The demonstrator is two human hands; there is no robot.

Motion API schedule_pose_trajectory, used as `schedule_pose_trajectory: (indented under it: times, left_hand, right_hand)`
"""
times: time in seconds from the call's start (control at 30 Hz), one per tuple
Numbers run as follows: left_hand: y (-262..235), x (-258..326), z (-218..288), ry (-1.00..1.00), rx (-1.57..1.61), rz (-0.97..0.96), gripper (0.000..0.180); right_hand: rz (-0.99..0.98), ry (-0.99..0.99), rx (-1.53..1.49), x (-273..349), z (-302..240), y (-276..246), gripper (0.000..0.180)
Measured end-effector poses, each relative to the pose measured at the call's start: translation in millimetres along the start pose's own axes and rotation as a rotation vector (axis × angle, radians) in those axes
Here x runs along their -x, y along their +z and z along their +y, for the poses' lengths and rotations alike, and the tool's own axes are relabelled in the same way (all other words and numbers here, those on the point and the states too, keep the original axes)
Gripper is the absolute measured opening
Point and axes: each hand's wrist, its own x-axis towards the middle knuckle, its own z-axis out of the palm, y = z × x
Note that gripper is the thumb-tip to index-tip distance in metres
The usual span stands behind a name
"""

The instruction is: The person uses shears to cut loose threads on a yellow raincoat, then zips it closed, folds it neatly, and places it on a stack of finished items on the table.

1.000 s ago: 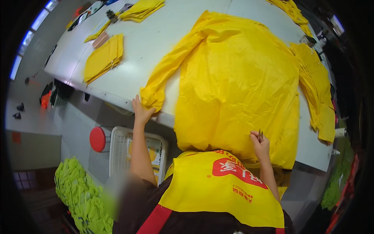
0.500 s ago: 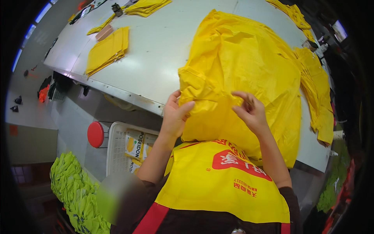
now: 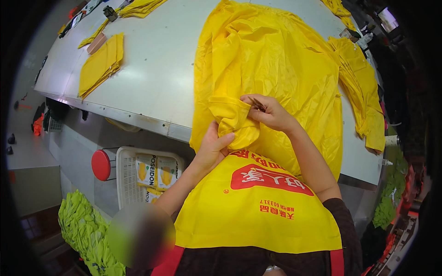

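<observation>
A large, crumpled yellow garment [image 3: 285, 60] of thin, shiny fabric lies on the white table [image 3: 156, 69] and hangs over its near edge. My left hand [image 3: 211, 152] grips a tube-like hemmed end [image 3: 230, 110] of it, thumb on top and fingers underneath. At the rim of that end, my right hand [image 3: 272, 112] is closed with its fingertips against the cloth. Small dark snips [image 3: 259, 105] stick out between its fingers; their full shape is partly hidden.
Folded yellow pieces [image 3: 103, 64] lie at the left, with more yellow garments [image 3: 368, 106] along the right edge. Below the table's left side stand a white basket [image 3: 123, 179] of packages and a red stool [image 3: 101, 165]. Bright green cloth [image 3: 87, 230] is heaped at lower left.
My right hand has moved left onto the hemmed end, and the snips now show in it. The left hand has shifted lower on the cloth. The whole view has shifted slightly.
</observation>
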Motion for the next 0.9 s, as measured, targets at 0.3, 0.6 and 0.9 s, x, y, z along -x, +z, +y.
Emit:
schedule_pose_trajectory:
  times: [0.3,0.6,0.9]
  left_hand:
    - [-8,-32,37,0.61,-1.281,0.166,0.047]
    - [-5,-61,40,-0.164,-0.648,-0.173,0.021]
    - [-6,-61,25,-0.173,-0.273,-0.125,0.027]
  right_hand:
    - [-0.152,0.215,-0.118,4,-17,-24,0.011]
    - [-0.007,0.165,0.228,12,-32,-29,0.01]
    - [0.281,-0.08,0.248,22,-34,-19,0.019]
